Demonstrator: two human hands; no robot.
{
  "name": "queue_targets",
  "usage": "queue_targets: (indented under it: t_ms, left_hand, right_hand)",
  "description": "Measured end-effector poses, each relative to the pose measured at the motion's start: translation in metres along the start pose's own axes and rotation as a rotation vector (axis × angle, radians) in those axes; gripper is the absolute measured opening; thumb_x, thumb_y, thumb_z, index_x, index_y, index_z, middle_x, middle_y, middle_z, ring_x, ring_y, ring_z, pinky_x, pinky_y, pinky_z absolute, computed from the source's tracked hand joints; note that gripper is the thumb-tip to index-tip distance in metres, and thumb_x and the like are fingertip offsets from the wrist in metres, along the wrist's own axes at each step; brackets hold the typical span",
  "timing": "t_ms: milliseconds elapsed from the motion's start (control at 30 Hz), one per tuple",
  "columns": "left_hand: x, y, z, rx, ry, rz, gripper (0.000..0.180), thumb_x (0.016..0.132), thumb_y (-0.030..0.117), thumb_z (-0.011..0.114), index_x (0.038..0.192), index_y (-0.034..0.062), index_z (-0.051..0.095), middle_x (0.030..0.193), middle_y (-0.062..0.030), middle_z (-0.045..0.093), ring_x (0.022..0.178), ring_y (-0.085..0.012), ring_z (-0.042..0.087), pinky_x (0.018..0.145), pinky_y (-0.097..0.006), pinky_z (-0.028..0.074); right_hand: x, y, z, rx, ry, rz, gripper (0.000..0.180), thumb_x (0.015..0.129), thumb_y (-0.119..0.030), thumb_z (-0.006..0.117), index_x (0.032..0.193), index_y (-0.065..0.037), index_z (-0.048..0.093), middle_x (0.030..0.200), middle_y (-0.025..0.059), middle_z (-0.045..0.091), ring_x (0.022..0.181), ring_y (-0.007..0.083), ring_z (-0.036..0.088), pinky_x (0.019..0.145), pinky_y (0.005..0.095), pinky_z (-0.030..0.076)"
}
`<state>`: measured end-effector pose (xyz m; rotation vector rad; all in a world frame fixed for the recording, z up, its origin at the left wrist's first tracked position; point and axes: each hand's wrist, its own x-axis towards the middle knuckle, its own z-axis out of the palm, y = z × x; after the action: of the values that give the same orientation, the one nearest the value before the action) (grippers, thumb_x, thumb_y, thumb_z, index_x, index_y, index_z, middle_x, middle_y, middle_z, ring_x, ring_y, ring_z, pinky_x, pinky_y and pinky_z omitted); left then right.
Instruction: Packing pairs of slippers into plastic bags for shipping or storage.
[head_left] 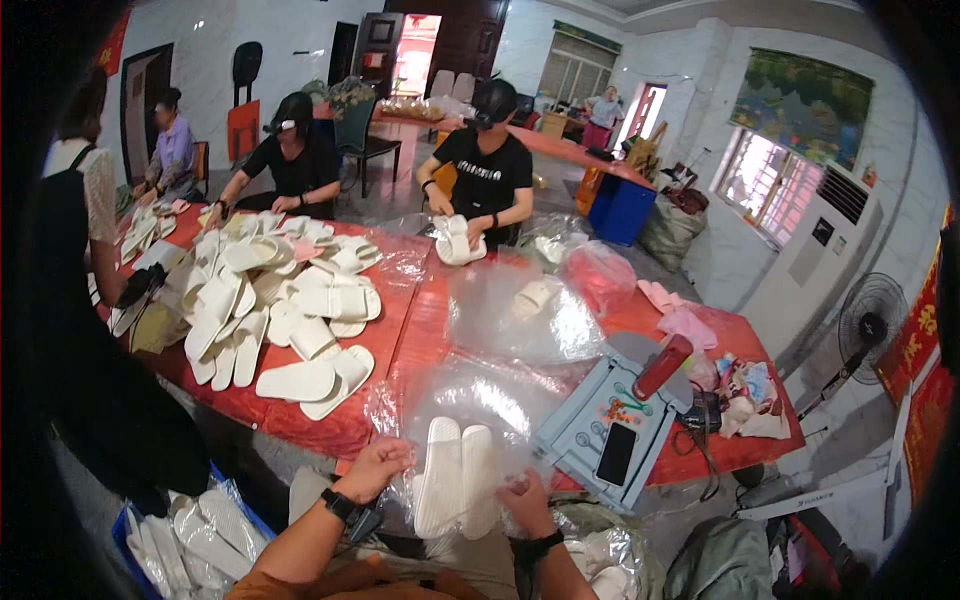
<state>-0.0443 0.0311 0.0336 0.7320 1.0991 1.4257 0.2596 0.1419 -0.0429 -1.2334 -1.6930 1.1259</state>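
— Red-covered worktop (330, 420) fills a tiled room; what sits at its near edge?

— A pair of white slippers (455, 478) inside a clear plastic bag (470, 400), between both hands.

— And the fingers?

— Left hand (375, 468) is clenched on the bag's left edge; right hand (525, 500) grips its lower right corner.

— Farther left?

— A heap of loose slippers (270, 290). To the right, a grey sealing machine (600, 425).
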Motion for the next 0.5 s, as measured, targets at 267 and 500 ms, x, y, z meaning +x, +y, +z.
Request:
queue_targets:
  t_ms: [267,500]
  left_hand:
    - [0.001,0.014,0.014,-0.233,-0.025,-0.079,0.024,0.092,-0.003,0.061,0.115,0.0024,0.062,0.102,-0.0031,0.066,0.092,-0.012,0.064,0.082,-0.026,0.052]
    - [-0.07,0.062,-0.019,-0.365,-0.11,0.082,0.032,0.091,0.004,0.063,0.123,0.0019,0.058,0.108,-0.0054,0.065,0.096,-0.0118,0.063,0.08,-0.026,0.053]
  right_hand:
    - [0.009,0.01,-0.004,0.216,-0.252,0.29,0.072,0.081,-0.015,0.079,0.138,0.007,0.042,0.098,0.0121,0.066,0.083,0.0172,0.063,0.071,0.0296,0.053]
    - [-0.022,-0.039,-0.007,-0.011,-0.402,-0.127,0.036,0.088,-0.015,0.072,0.118,0.002,0.061,0.093,0.0053,0.066,0.073,0.0129,0.059,0.063,0.0273,0.048]
